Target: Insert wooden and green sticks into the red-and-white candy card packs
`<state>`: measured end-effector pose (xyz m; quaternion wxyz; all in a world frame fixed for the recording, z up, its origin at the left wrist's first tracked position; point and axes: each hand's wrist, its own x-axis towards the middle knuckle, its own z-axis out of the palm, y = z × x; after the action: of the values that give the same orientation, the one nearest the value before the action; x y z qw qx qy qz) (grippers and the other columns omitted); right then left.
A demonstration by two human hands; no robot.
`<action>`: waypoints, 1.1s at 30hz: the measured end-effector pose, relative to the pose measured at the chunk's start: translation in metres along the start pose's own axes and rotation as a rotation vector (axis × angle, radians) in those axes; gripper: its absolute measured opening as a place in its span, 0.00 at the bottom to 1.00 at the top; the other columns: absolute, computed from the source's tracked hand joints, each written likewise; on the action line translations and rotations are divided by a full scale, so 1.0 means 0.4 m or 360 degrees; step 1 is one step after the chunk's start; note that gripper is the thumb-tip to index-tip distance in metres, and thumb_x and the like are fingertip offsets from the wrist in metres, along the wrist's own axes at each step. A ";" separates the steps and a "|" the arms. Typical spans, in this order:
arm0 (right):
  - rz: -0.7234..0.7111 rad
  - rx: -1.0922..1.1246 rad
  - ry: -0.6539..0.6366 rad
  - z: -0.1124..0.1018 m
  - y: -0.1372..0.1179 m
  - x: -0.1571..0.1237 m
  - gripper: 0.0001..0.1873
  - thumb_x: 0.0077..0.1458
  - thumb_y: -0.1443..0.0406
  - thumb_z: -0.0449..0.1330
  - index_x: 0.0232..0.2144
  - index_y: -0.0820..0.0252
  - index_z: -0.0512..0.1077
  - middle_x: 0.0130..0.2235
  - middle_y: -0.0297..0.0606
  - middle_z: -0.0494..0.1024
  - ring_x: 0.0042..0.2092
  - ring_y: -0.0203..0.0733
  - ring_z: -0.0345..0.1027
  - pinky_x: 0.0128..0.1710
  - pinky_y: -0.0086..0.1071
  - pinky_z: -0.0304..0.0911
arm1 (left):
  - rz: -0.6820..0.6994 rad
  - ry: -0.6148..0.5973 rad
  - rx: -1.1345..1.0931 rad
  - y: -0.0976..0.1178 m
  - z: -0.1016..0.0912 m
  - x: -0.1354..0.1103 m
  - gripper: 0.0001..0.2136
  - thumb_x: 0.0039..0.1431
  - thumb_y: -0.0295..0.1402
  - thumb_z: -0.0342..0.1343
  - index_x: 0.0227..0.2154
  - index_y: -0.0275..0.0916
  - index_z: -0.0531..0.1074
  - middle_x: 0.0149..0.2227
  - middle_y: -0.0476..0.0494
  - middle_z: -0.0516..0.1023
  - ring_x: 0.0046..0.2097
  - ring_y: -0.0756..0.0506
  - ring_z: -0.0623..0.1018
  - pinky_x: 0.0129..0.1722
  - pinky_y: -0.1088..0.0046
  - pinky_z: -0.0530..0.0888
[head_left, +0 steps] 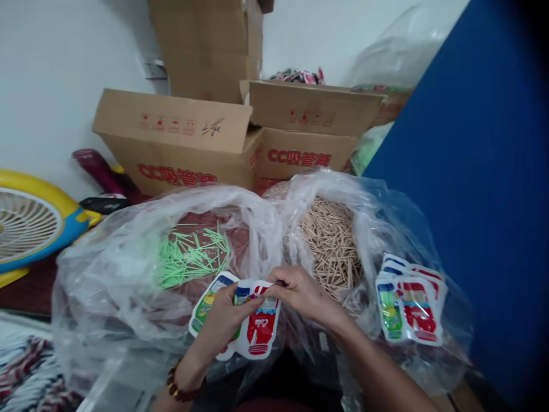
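Note:
My left hand [227, 317] is closed on a few flat white packets [262, 327] shaped like paired bottles, one half green and the other red with "Cola" printed on it. At the top edge of the red half, my right hand [302, 294] is pinched together. Its fingertips hide whatever is between them. Beyond my left hand, thin green sticks [193, 257] lie loose in a clear plastic bag [128, 229]. Many brown sticks [332, 240] fill a second plastic bag [369, 200] past my right hand.
More printed packets [409, 303] lie stacked on plastic at the right. Open cardboard boxes [304, 150] stand behind the bags. A yellow and blue fan [55, 212] is at the left, near a dark red bottle [100, 171]. A blue panel [476, 189] closes the right side.

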<state>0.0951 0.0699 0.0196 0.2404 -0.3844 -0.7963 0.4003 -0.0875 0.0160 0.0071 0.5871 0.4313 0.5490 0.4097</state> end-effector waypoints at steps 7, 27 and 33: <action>0.0052 -0.0105 0.0050 -0.021 0.042 -0.076 0.17 0.58 0.55 0.56 0.24 0.60 0.72 0.23 0.29 0.70 0.27 0.32 0.62 0.27 0.25 0.51 | 0.0014 -0.0252 0.0148 -0.015 0.044 0.012 0.09 0.50 0.36 0.61 0.22 0.35 0.74 0.22 0.50 0.75 0.25 0.49 0.70 0.26 0.77 0.66; 0.0985 -0.1354 0.0305 -0.241 0.252 0.202 0.17 0.56 0.67 0.53 0.44 0.68 0.75 0.51 0.58 0.71 0.55 0.59 0.61 0.53 0.50 0.51 | -0.0203 -0.0207 -0.0054 -0.037 0.072 0.029 0.12 0.49 0.39 0.63 0.23 0.34 0.71 0.21 0.49 0.75 0.23 0.50 0.72 0.25 0.76 0.67; 0.1006 -0.1294 0.0246 -0.245 0.272 0.208 0.14 0.61 0.66 0.52 0.45 0.68 0.72 0.50 0.54 0.71 0.53 0.53 0.64 0.52 0.49 0.58 | -0.0147 -0.0165 -0.0041 -0.052 0.059 0.026 0.12 0.49 0.39 0.63 0.24 0.34 0.72 0.22 0.48 0.76 0.24 0.49 0.73 0.26 0.75 0.69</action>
<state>0.1593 0.2230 -0.0083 -0.0028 -0.6968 -0.7125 0.0822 -0.0630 0.0184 -0.0152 0.6386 0.4185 0.5319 0.3663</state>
